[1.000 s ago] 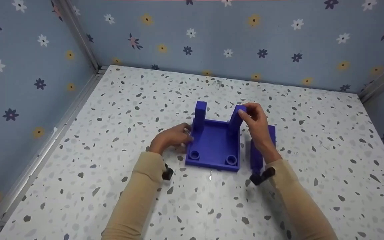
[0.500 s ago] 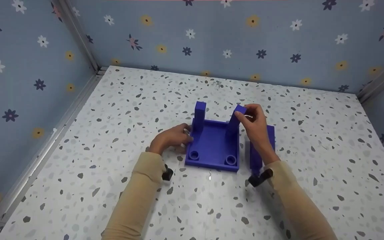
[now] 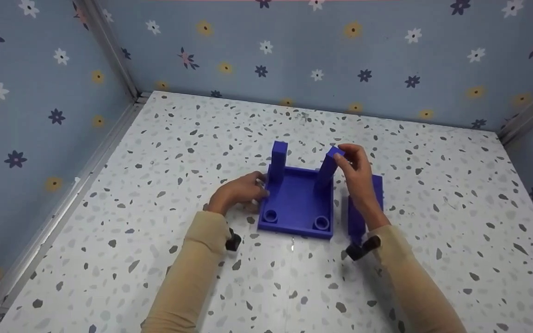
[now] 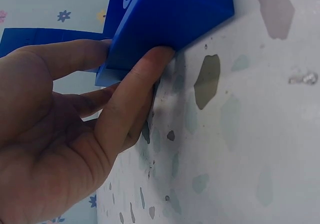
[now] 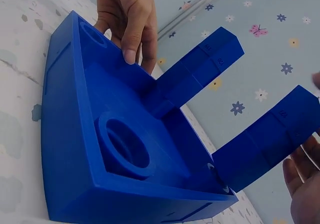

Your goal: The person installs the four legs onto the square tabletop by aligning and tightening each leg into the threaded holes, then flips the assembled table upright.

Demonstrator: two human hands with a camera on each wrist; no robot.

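A square blue plastic base (image 3: 299, 199) with a low rim lies on the table, its hollow side up. One blue square post (image 3: 277, 162) stands upright in its far left corner. A second blue post (image 3: 327, 170), in the far right corner, leans a little to the right. My right hand (image 3: 358, 178) pinches that post near its top between thumb and fingers. My left hand (image 3: 241, 188) grips the base's left rim; in the right wrist view its thumb lies over the wall. Round sockets (image 3: 322, 223) show in both near corners.
More blue pieces (image 3: 356, 219) lie right of the base, partly hidden under my right hand and wrist. The speckled white tabletop (image 3: 155, 185) is bounded by flower-patterned panels (image 3: 294, 55) at the back and sides.
The right post has turned slightly in my right hand's fingers and shifted its lean a little. My left hand and the base have stayed in place.
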